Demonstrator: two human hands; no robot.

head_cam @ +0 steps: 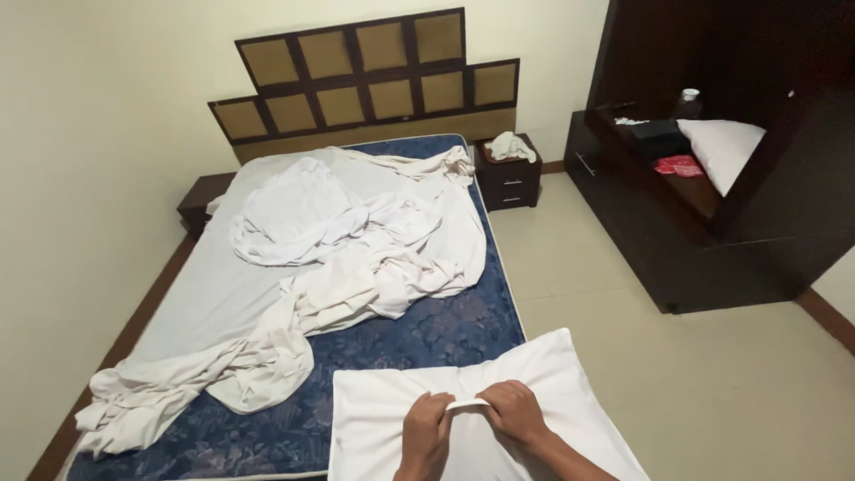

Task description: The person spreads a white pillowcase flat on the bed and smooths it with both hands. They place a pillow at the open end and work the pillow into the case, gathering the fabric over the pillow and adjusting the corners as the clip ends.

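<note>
Near edge: white pillow (552, 374) on bed's near right corner, left hand (426, 434) & right hand (515, 411) fingers pinching its case edge. Pillow looks cased; crumpled sheets (356, 240) on mattress (427, 330) still unmade.

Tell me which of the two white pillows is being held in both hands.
The white pillow at the foot of the bed, pinched by the left hand and right hand. The other pillow lies untouched on the dark cabinet.
</note>
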